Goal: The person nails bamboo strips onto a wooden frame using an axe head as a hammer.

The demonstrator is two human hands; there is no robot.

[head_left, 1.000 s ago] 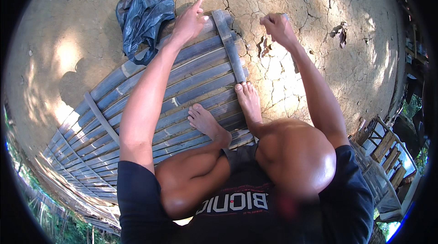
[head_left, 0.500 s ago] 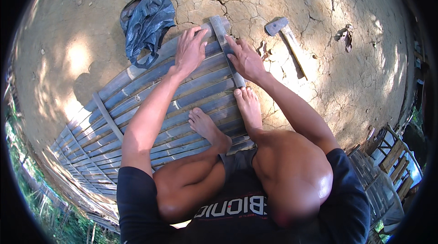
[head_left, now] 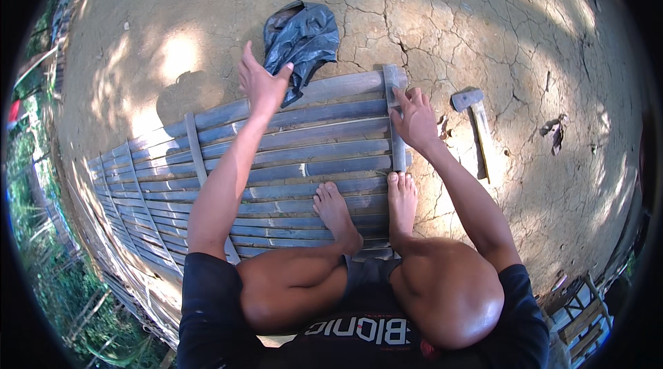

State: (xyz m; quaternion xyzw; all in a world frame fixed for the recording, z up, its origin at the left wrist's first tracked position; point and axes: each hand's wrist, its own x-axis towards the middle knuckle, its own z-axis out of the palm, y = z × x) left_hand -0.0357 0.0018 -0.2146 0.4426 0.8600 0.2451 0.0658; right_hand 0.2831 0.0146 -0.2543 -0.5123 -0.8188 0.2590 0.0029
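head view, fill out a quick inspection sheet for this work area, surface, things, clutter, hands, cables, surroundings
Surface: cracked bare earth, sunlit in patches.
Things: bamboo slat panel with a crosspiece across its right end; hammer lying on the earth to the right; crumpled dark plastic bag at the panel's far edge.
Clutter: dry leaf right of the hammer.
Hands: left hand open beside the bag, contact unclear; right hand open at the crosspiece, contact unclear.
Cables: nothing seen.
Surroundings: greenery at left rim; wooden structure at lower right.
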